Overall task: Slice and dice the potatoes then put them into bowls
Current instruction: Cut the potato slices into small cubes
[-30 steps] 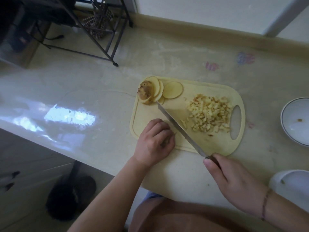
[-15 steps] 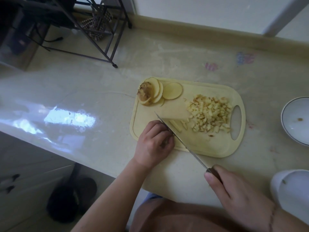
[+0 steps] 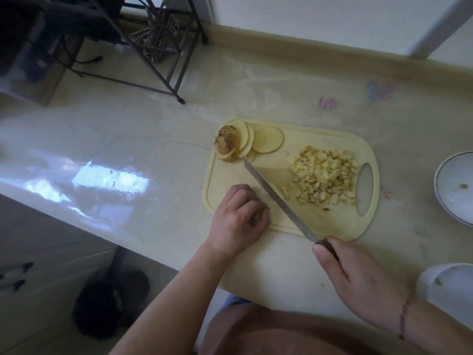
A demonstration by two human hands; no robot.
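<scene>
**Hands at the cutting board: knife held, left fingers curled over the near edge**

The right hand (image 3: pixel 358 280) gripped the dark handle of a knife (image 3: pixel 279 198), fingers wrapped round it, just off the near edge of the cutting board (image 3: pixel 340 226). The blade ran diagonally across the board, its tip lying just beside the stack of potato slices (image 3: pixel 238 144) at the board's far left corner. The left hand (image 3: pixel 236 221) rested on the board's near left corner with fingers curled under; whether it held a piece of potato beneath them could not be determined.

The sliced stack was topped by a brown skin-covered end piece, and one round slice (image 3: pixel 268 139) lay flat just beside it, toward the board's middle. A heap of diced potato (image 3: pixel 323 175) sat on the right half of the board, next to the handle slot. A few loose pieces lay between the heap and the blade.

The board lay on a pale, glossy bench (image 3: pixel 153 149). A white bowl (image 3: pixel 455 188) stood to the right of the board, apart from it, with a small scrap inside. A second white vessel (image 3: pixel 445 285) was partly in view nearer the person, right of the board. A black wire rack (image 3: pixel 158 42) stood well beyond the board's left side.
</scene>
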